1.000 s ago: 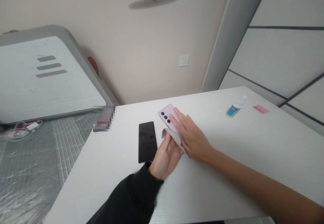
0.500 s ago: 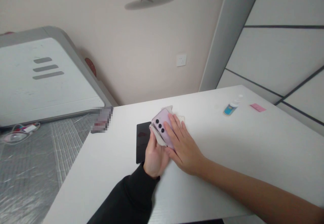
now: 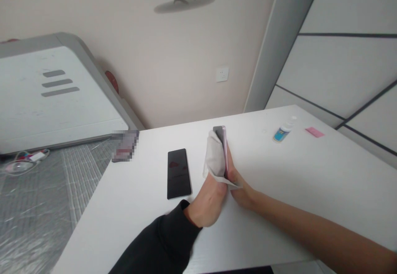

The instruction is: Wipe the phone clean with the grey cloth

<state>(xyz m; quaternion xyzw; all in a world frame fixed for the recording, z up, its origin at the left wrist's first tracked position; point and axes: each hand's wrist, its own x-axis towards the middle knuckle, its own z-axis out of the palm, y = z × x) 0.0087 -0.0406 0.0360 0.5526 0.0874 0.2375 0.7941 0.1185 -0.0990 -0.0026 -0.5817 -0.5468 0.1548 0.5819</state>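
Note:
A lilac smartphone (image 3: 226, 152) stands on edge above the table, its dark screen side facing left. My right hand (image 3: 242, 187) supports it from behind on the right, most of the fingers hidden by the phone. A light grey cloth (image 3: 215, 154) covers the fingers of my left hand (image 3: 209, 201), which presses it flat against the screen side. One corner of the cloth sticks out below the phone. To the left, a black phone (image 3: 179, 174) lies flat on the table. Part of a clear, thin-rimmed object (image 3: 204, 170) shows behind the cloth.
On the right of the white table (image 3: 294, 208) are a small bottle (image 3: 283, 131) with a blue label and a pink slip (image 3: 314, 132). A blurred-out item (image 3: 125, 146) lies at the left edge. A wall with a socket (image 3: 222, 74) rises behind.
The lilac phone has turned from lying with its camera back up to standing on edge, slightly further right. My right hand went from its back face to behind it; my left hand moved right with the cloth.

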